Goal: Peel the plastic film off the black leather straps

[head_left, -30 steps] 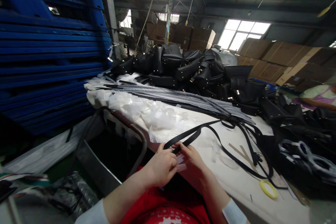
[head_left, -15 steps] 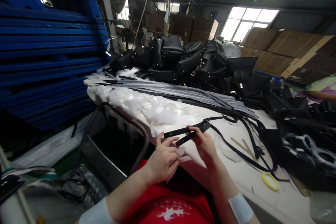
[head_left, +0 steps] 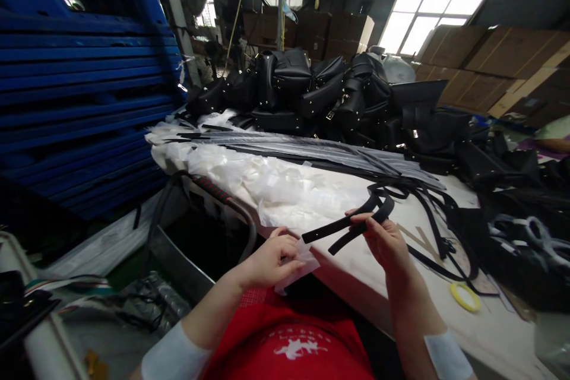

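Note:
Between the thumb and fingers of my right hand (head_left: 386,243) is a black strap (head_left: 327,229), doubled so that two flat ends point to the left. The rest of it loops away over the table to the right. My left hand (head_left: 278,258), its fingers curled, pinches a thin white translucent sheet (head_left: 307,262) just below the strap's ends. Whether the sheet touches the strap I cannot tell.
Crumpled white wrapping (head_left: 249,181) lies along the table edge, with a bundle of wrapped straps (head_left: 320,149) behind. Black bags (head_left: 289,77) are heaped at the back. A yellow tape roll (head_left: 465,297) sits at right. Blue pallets (head_left: 89,83) rise at left, near a metal-framed cart (head_left: 243,214).
My right hand has moved right with the strap, drawing its ends away from my left hand. My left hand has shifted slightly left, and more of the white sheet shows.

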Demonstrator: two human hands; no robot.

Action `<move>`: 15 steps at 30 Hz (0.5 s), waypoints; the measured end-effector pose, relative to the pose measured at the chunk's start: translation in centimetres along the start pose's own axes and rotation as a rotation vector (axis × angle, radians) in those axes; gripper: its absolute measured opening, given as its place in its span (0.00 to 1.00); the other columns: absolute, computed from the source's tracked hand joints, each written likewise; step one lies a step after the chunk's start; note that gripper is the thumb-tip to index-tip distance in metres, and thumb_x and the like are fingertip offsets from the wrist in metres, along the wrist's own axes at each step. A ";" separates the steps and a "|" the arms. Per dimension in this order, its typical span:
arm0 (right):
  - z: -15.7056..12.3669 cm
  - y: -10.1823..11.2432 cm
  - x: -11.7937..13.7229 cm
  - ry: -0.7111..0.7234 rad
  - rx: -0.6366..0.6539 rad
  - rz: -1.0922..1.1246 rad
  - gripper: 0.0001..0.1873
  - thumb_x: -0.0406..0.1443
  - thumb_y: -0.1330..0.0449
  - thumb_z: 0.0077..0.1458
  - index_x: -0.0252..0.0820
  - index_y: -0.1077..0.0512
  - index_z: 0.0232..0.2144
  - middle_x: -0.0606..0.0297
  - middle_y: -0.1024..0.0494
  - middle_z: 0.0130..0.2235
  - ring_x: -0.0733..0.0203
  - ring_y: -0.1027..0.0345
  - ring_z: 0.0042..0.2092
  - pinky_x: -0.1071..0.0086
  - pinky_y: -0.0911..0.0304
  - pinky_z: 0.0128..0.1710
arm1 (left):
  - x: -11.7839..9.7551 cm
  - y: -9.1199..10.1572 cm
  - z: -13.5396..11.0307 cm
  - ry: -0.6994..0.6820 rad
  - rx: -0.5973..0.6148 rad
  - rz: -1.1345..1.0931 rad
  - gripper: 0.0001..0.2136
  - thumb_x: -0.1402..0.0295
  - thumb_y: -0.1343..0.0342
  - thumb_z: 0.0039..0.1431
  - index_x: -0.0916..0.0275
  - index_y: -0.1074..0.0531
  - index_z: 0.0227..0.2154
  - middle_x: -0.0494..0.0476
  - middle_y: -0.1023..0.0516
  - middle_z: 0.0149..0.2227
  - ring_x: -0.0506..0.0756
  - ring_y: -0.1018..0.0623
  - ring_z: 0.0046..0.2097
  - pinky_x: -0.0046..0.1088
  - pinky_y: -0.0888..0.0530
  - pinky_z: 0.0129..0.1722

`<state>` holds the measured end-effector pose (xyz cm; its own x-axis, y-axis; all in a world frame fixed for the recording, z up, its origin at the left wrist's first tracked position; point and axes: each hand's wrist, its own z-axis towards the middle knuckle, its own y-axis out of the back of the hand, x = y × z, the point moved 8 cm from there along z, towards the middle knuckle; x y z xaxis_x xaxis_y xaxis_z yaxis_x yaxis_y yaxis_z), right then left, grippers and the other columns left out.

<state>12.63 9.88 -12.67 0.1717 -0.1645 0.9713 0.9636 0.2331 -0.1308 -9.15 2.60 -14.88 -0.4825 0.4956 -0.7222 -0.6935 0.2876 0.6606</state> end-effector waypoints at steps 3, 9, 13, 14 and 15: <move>0.0 0.2 -0.3 -0.008 0.010 0.024 0.14 0.48 0.36 0.54 0.46 0.18 0.33 0.59 0.18 0.42 0.52 0.27 0.45 0.62 0.33 0.44 | -0.3 0.0 0.3 -0.047 0.037 -0.045 0.12 0.64 0.44 0.61 0.62 0.29 0.23 0.51 0.23 0.31 0.55 0.25 0.46 0.41 0.46 0.63; 0.0 0.4 -0.6 -0.036 0.061 0.021 0.12 0.46 0.36 0.55 0.47 0.18 0.34 0.60 0.18 0.42 0.54 0.27 0.44 0.66 0.33 0.43 | -0.1 -0.5 0.3 -0.069 0.099 -0.121 0.13 0.66 0.45 0.61 0.63 0.31 0.22 0.46 0.31 0.23 0.50 0.27 0.33 0.40 0.45 0.63; -0.2 0.0 -0.9 -0.086 0.143 -0.019 0.12 0.45 0.37 0.56 0.46 0.17 0.34 0.60 0.19 0.42 0.56 0.27 0.41 0.66 0.33 0.42 | 0.0 -0.8 0.4 -0.083 0.110 -0.195 0.14 0.66 0.45 0.62 0.63 0.30 0.21 0.47 0.31 0.22 0.50 0.28 0.31 0.39 0.40 0.59; -0.3 -0.2 -0.9 -0.097 0.166 -0.027 0.13 0.45 0.37 0.56 0.45 0.17 0.34 0.59 0.19 0.42 0.56 0.27 0.41 0.66 0.33 0.42 | -0.1 -0.9 0.5 -0.092 0.109 -0.212 0.15 0.65 0.45 0.62 0.64 0.30 0.20 0.48 0.30 0.22 0.50 0.28 0.31 0.37 0.36 0.57; -0.3 -0.3 -1.0 -0.105 0.185 -0.036 0.13 0.45 0.37 0.56 0.45 0.18 0.34 0.59 0.19 0.42 0.55 0.27 0.42 0.65 0.33 0.43 | -0.1 -0.9 0.6 -0.099 0.109 -0.234 0.16 0.64 0.45 0.62 0.64 0.30 0.20 0.50 0.29 0.23 0.51 0.28 0.31 0.35 0.34 0.53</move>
<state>12.22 9.64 -13.69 0.1059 -0.0777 0.9913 0.9131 0.4024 -0.0660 -8.12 2.74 -15.28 -0.2576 0.4819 -0.8375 -0.7154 0.4875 0.5005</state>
